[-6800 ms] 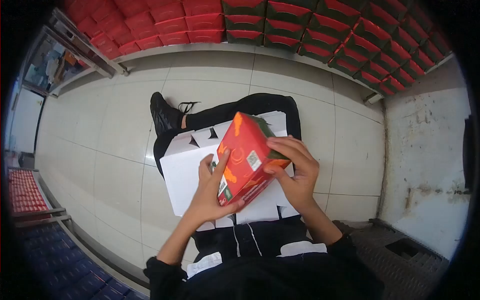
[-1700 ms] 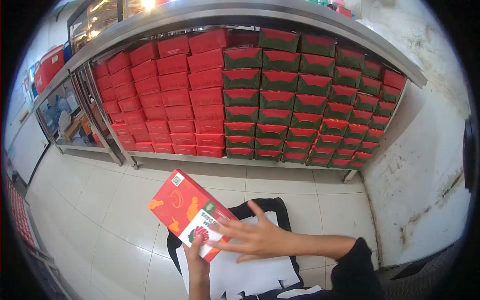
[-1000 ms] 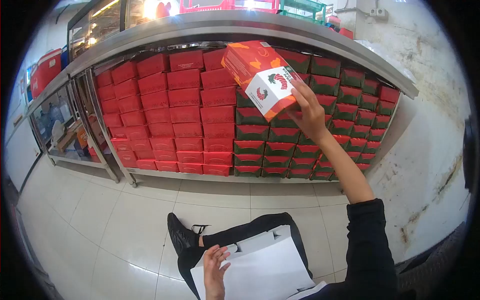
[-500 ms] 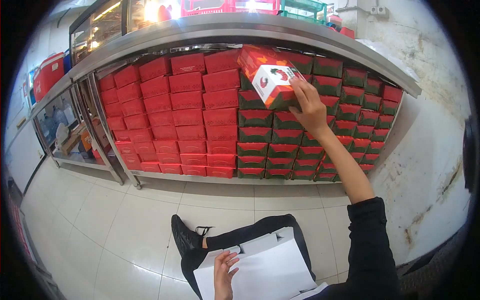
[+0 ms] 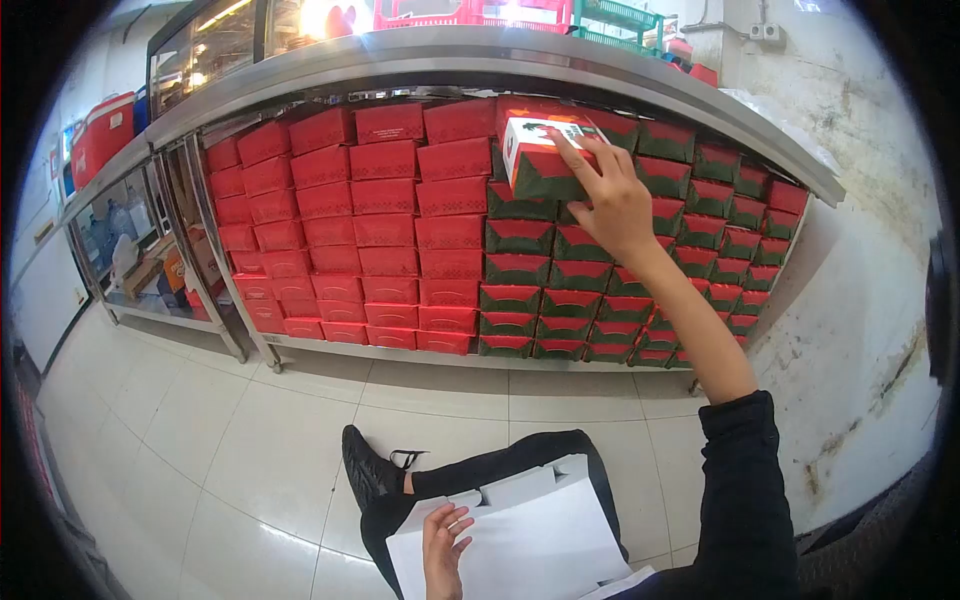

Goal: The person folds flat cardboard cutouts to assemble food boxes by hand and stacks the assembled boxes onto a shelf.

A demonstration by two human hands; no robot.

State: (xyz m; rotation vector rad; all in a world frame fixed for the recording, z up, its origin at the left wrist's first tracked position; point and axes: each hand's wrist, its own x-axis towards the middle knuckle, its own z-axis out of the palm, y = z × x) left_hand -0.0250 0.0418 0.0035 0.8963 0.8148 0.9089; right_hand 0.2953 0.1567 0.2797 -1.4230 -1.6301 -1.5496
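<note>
A red, green and white cardboard food box (image 5: 545,172) sticks out of the top row of the stack under the counter. My right hand (image 5: 615,205) is on its right front corner, fingers over the top and thumb by the end face; part of that corner is covered by the hand. In my lap lies a flat white cardboard sheet (image 5: 540,535) with cut flaps and slots. My left hand (image 5: 445,545) rests at the sheet's left edge, fingers loosely bent and apart, holding nothing.
Stacked red boxes (image 5: 385,225) and green-ended boxes (image 5: 575,275) fill the shelf beneath a steel counter (image 5: 480,55). Pink crates (image 5: 430,15) and a green crate (image 5: 615,22) stand on top. A red cooler (image 5: 103,140) is at left, a stained wall (image 5: 850,330) at right.
My right hand has pushed the box deeper into the top row, and it sits less tilted. The fingers have shifted further over its top. My left hand has barely moved.
</note>
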